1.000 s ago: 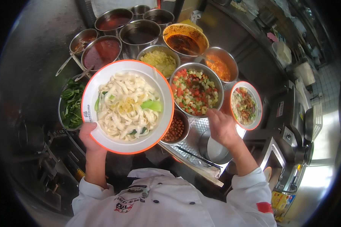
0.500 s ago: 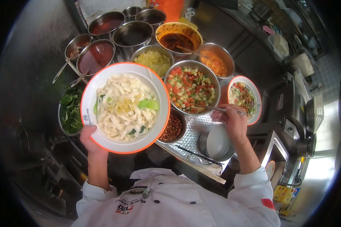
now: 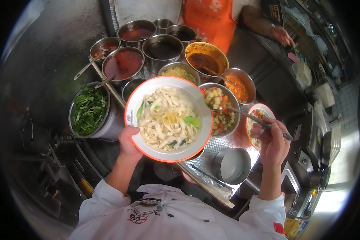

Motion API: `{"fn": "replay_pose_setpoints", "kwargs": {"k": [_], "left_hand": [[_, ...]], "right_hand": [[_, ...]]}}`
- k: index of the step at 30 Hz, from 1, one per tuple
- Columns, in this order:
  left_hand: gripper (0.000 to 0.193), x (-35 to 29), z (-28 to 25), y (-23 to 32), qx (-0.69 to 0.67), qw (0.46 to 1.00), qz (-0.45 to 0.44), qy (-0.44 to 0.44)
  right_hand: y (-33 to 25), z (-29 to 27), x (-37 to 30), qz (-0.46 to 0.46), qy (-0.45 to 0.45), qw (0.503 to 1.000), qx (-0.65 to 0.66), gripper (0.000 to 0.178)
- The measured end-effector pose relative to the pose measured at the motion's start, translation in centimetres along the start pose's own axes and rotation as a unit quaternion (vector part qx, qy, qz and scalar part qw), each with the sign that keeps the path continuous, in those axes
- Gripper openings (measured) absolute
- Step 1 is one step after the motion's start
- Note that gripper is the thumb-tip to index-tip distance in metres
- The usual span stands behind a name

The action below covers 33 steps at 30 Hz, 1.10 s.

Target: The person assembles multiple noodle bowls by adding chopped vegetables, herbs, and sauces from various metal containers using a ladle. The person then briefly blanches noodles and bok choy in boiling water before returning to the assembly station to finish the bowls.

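Noodle bowl (image 3: 168, 120) in left hand (image 3: 128, 140) grip, spoon (image 3: 248, 117) in right hand (image 3: 272, 142)

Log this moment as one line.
left hand: holds noodle bowl | right hand: holds spoon, tip over diced-vegetable bowl | around: sauce pots, greens

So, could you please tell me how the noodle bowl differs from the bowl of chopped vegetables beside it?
The noodle bowl is white with an orange rim; the chopped-vegetable bowl is bare metal. The left hand holds the noodle bowl up, while the vegetable bowl sits on the counter with the right hand dipping a spoon in. Both are round and full.
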State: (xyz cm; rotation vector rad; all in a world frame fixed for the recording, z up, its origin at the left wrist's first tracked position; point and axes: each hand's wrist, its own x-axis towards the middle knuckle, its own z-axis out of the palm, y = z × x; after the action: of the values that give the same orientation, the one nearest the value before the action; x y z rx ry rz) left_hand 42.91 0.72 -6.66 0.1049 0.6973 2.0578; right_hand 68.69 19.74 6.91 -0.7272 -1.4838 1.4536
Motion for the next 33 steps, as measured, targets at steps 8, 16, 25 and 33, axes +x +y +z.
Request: {"fn": "replay_pose_setpoints", "kwargs": {"k": [8, 16, 25, 33], "left_hand": [[0.07, 0.3, 0.0, -0.5, -0.02, 0.998, -0.031, -0.041], [0.069, -0.5, -0.1, 0.2, 0.01, 1.0, 0.018, -0.003], [0.069, -1.5, -0.7, 1.4, 0.026, 0.998, 0.054, 0.022], [0.074, -1.9, -0.6, 0.8, 0.042, 0.996, 0.062, 0.051]], "right_hand": [[1.5, 3.2, -1.6, -0.401, -0.247, 0.788, -0.398, 0.036], [5.1, -0.7, -1.4, -0.2, -0.171, 0.864, -0.429, 0.015], [8.1, -2.6, -1.8, 0.148, -0.025, 0.987, -0.053, 0.024], [7.6, -3.9, 0.5, 0.183, 0.082, 0.978, 0.059, 0.024]]}}
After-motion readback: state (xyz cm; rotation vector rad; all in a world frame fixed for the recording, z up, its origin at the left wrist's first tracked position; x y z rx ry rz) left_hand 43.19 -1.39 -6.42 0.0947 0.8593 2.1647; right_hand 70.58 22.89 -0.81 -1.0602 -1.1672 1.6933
